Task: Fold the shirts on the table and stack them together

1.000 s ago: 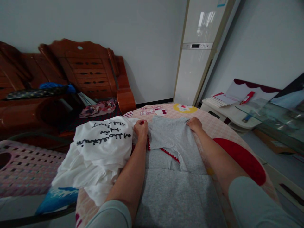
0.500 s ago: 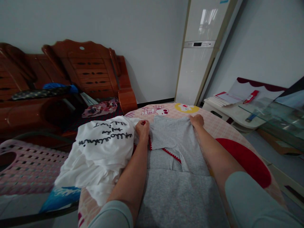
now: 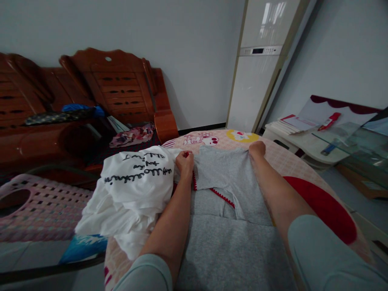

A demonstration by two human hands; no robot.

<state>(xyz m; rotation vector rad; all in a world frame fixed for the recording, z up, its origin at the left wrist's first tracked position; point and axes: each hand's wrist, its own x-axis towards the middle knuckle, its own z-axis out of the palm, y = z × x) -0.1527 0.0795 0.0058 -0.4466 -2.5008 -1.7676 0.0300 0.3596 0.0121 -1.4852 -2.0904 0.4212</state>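
Observation:
A grey garment with red zigzag trim (image 3: 226,184) lies spread on a round table with a pink cartoon-print cloth (image 3: 281,161). My left hand (image 3: 184,163) is closed in a pinch on the garment's far left corner. Pressed on the far right corner, my right hand (image 3: 257,148) has its fingers curled over the fabric edge. The garment's far part is folded back over its lower part. A heap of white clothes (image 3: 133,194), the top one with black script lettering, sits just left of my left hand.
A carved wooden sofa (image 3: 100,93) with a floral cloth (image 3: 131,135) stands behind the table. A pink plastic stool (image 3: 39,210) is at the left. A tall white air conditioner (image 3: 257,68) stands at the back. A low white table with papers (image 3: 300,129) is at the right.
Both hands have slid a little farther across the table with the garment's far edge, the right one more so. The camera has shifted slightly.

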